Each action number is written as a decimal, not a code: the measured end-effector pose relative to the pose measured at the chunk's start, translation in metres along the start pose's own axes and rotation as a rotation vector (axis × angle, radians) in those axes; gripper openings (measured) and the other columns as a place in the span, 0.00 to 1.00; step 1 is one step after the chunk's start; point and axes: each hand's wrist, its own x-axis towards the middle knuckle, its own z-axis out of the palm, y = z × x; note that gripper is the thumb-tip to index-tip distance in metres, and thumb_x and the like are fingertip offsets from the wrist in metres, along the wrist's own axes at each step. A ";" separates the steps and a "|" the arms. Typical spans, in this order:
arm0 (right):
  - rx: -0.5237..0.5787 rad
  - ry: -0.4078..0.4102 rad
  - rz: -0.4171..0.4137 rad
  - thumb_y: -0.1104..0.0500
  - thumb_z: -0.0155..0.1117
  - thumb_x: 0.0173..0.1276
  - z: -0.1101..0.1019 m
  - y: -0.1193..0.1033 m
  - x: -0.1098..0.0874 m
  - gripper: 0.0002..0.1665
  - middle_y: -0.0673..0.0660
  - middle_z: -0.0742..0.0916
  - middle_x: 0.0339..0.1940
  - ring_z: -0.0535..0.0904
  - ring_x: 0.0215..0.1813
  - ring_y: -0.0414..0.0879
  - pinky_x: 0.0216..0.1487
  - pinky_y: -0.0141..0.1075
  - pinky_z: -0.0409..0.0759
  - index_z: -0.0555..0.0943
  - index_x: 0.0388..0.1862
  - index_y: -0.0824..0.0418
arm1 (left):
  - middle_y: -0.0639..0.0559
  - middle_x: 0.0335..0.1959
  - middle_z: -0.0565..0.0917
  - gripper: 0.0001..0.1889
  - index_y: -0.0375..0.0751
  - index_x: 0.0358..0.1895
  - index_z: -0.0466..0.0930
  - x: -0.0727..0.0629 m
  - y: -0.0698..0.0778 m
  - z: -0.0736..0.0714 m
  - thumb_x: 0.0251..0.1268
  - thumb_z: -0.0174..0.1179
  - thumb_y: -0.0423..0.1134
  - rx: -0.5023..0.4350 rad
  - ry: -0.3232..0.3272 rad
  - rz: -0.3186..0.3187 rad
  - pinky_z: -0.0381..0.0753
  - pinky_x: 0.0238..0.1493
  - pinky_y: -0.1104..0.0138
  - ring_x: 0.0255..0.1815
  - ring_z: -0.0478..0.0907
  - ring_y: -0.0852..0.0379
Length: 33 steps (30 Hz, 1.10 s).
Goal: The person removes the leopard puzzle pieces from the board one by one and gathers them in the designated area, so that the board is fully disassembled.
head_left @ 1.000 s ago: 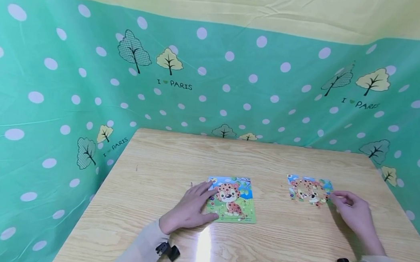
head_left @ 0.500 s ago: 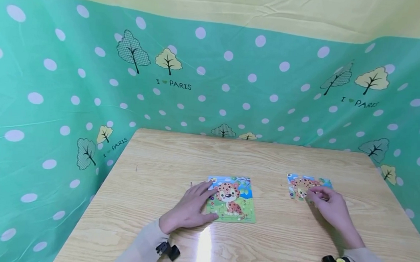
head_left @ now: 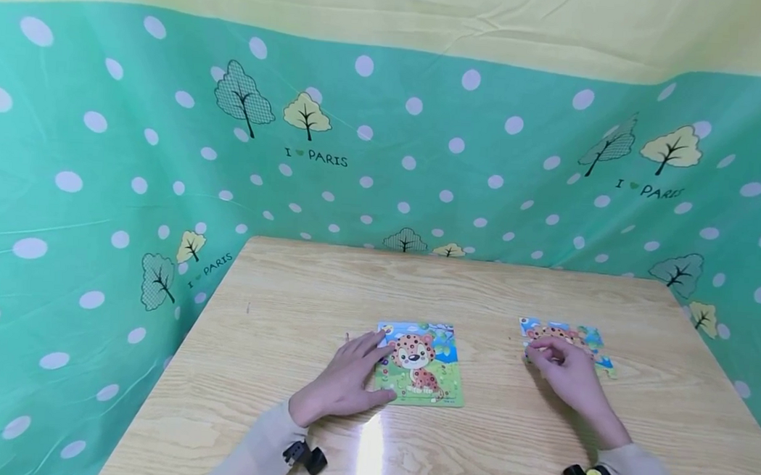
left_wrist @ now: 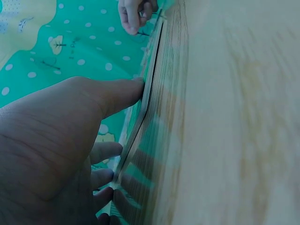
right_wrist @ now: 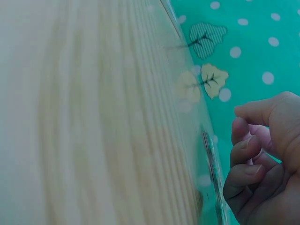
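Note:
My left hand (head_left: 349,373) rests on the left side of a square leopard picture board (head_left: 424,380). Its thumb lies at the board's near left corner and its fingers reach along the left edge. In the left wrist view, the thumb and fingers (left_wrist: 107,151) touch the thin edge of the board. My right hand (head_left: 568,372) is over the left part of a second leopard picture, made of separate puzzle pieces (head_left: 592,336). Its fingers are curled, with thumb and index tip together; I cannot tell whether a piece is between them. The hand hides several pieces.
Both pictures lie on a wooden table (head_left: 312,284). A green dotted cloth (head_left: 330,198) hangs behind the table and along its sides. A puzzle piece (head_left: 604,364) lies to the right of my right hand, angled away from the others. A bright light reflection runs down the front of the table.
My right hand has moved left across the puzzle pieces, from their right edge to their left part. A lower right piece now shows beside it. My left hand has stayed put.

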 end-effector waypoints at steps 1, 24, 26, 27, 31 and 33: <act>0.007 -0.006 0.002 0.52 0.69 0.78 0.002 -0.002 0.000 0.15 0.55 0.87 0.33 0.76 0.31 0.37 0.28 0.31 0.74 0.88 0.52 0.63 | 0.44 0.89 0.54 0.45 0.48 0.84 0.63 0.000 0.000 0.000 0.71 0.63 0.64 0.001 -0.001 0.000 0.46 0.87 0.37 0.89 0.49 0.39; 0.089 -0.129 -0.037 0.56 0.71 0.75 0.047 -0.042 0.005 0.09 0.51 0.86 0.29 0.77 0.30 0.40 0.32 0.30 0.76 0.88 0.48 0.61 | 0.43 0.89 0.53 0.44 0.47 0.84 0.62 0.001 0.000 0.002 0.71 0.62 0.64 -0.003 0.001 0.000 0.45 0.87 0.37 0.89 0.48 0.38; 0.097 -0.137 -0.044 0.56 0.71 0.75 0.051 -0.046 0.005 0.09 0.51 0.86 0.30 0.77 0.30 0.40 0.33 0.30 0.76 0.88 0.47 0.60 | 0.44 0.89 0.53 0.44 0.48 0.84 0.62 0.001 0.000 0.002 0.71 0.62 0.64 -0.004 0.000 -0.003 0.45 0.87 0.37 0.89 0.48 0.39; 0.102 -0.139 -0.045 0.57 0.71 0.75 0.053 -0.048 0.005 0.08 0.51 0.86 0.30 0.77 0.31 0.40 0.33 0.30 0.77 0.88 0.47 0.60 | 0.44 0.89 0.53 0.44 0.48 0.84 0.62 0.001 0.000 0.003 0.71 0.62 0.64 -0.004 0.000 -0.004 0.45 0.87 0.37 0.89 0.48 0.39; 0.117 -0.155 -0.059 0.58 0.71 0.74 0.060 -0.058 0.002 0.07 0.51 0.87 0.31 0.78 0.31 0.40 0.34 0.30 0.77 0.89 0.45 0.60 | 0.44 0.89 0.53 0.44 0.48 0.84 0.62 0.001 0.000 0.002 0.71 0.62 0.64 -0.011 0.000 -0.005 0.45 0.87 0.37 0.89 0.48 0.38; 0.128 -0.170 -0.058 0.59 0.71 0.74 0.065 -0.064 0.001 0.06 0.51 0.87 0.30 0.78 0.31 0.40 0.33 0.30 0.77 0.89 0.45 0.59 | 0.44 0.89 0.53 0.44 0.48 0.84 0.62 0.001 0.001 0.002 0.71 0.62 0.64 -0.012 -0.001 -0.006 0.46 0.87 0.37 0.89 0.48 0.38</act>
